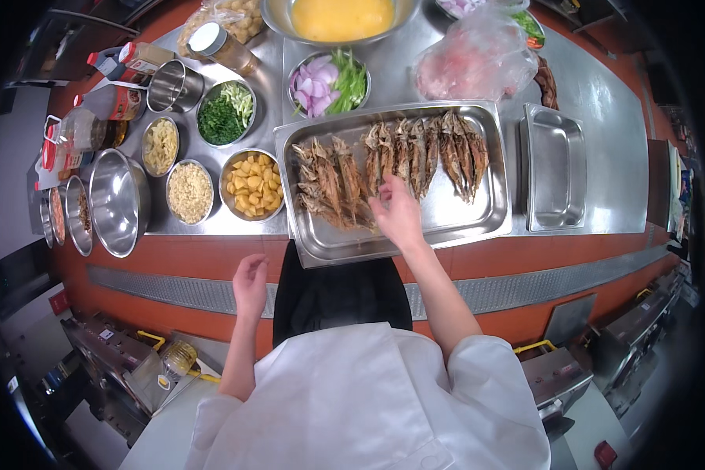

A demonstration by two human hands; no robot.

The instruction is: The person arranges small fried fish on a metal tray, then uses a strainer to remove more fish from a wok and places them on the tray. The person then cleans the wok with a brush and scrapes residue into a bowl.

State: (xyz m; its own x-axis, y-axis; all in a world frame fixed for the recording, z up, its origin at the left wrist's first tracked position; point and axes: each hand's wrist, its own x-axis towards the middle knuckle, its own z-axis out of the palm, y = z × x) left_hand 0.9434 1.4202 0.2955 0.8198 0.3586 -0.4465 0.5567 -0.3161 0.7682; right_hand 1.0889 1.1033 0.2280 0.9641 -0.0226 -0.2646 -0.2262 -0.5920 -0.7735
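Observation:
Before me a rectangular stainless steel tray (455, 223) sits slightly askew at the table's front edge. Dried whole fish lie in it in rough rows: a looser left cluster (327, 182), a middle row (417, 155) and a right group (463, 150). My right hand (398, 214) reaches over the tray, thumb and fingers bent at the lower ends of the middle fish. Whether it grips one is hidden. My left hand (251, 288) hangs in front of the table, left of the tray, loosely curled with nothing visible in it.
Bowls of diced yellow potato-like cubes (251, 185), minced garlic (189, 192) and chopped greens (226, 111) stand left. Behind the tray are sliced onion and green pepper (329, 85), beaten egg (343, 17) and bagged meat (476, 59). A deep steel pan (557, 170) stands right.

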